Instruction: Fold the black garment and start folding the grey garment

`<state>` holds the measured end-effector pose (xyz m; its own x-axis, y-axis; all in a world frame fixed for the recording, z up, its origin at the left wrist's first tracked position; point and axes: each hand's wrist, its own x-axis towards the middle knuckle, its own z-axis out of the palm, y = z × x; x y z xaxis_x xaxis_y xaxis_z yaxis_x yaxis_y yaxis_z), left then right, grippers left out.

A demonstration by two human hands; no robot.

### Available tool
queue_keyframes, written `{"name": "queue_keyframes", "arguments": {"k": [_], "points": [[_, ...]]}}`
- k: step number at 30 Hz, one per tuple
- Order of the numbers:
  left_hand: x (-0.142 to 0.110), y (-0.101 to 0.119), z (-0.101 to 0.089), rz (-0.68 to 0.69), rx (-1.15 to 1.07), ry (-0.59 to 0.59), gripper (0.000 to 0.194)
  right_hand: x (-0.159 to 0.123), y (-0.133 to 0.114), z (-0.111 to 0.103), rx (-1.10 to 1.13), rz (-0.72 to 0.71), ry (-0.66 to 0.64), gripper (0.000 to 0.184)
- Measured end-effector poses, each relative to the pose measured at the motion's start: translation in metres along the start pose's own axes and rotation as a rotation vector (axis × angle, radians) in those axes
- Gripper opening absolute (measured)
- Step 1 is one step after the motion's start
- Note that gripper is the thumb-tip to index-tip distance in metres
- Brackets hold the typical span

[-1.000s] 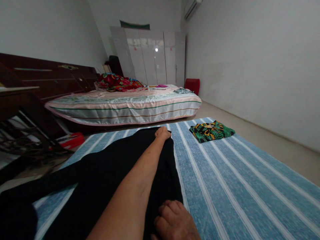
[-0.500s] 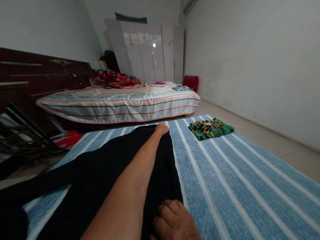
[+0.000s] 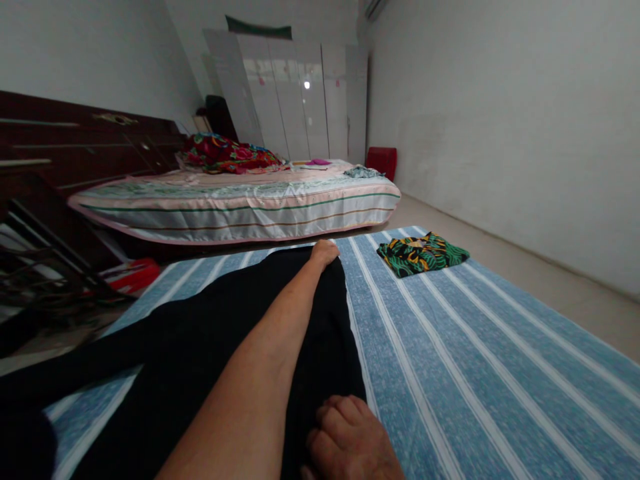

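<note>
A black long-sleeved top lies spread over the blue-and-white striped bed sheet, one sleeve stretching to the lower left. Stretched far forward, my left hand is closed on the top's far right corner. My right hand is close to me at the bottom of the view, its fingers curled onto the right edge of the same top. Some of its fingertips are hidden in the dark cloth. To the right of my left hand, a folded green, black and yellow patterned garment rests on the sheet.
Beyond the striped sheet stands another bed with a pale satin cover and a bundled red floral quilt. A white wardrobe and a red case are at the back. Dark clutter fills the left side.
The view has shifted very slightly. Both hands keep their places on the black top, which lies as before.
</note>
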<state>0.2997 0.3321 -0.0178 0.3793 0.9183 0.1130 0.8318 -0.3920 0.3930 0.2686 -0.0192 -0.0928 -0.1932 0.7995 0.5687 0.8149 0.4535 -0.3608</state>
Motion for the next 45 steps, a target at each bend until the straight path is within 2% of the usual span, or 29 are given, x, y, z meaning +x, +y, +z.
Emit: {"name": "queue_keyframes", "arguments": {"k": [8,12,24,29,35,45], "points": [[-0.008,-0.008,0.000,0.027,-0.042,0.007,0.038,-0.002,0.006,0.003,0.058,-0.024,-0.008,0.020],[-0.010,-0.009,0.002,0.054,0.026,0.017,0.039,-0.001,0.009,0.001,0.090,-0.074,0.006,0.016],[-0.034,-0.003,0.012,0.177,0.265,-0.005,0.029,-0.001,0.006,-0.002,0.078,-0.025,-0.038,0.013],[-0.030,-0.003,0.005,0.178,0.301,0.017,0.034,0.001,0.006,-0.004,0.070,-0.023,-0.069,0.014],[-0.029,-0.006,-0.007,0.208,0.329,0.026,0.035,0.001,0.005,-0.007,0.107,-0.031,-0.027,0.012],[-0.046,0.002,-0.002,0.296,0.436,0.036,0.031,0.001,0.006,-0.008,0.101,-0.015,-0.048,0.010]]}}
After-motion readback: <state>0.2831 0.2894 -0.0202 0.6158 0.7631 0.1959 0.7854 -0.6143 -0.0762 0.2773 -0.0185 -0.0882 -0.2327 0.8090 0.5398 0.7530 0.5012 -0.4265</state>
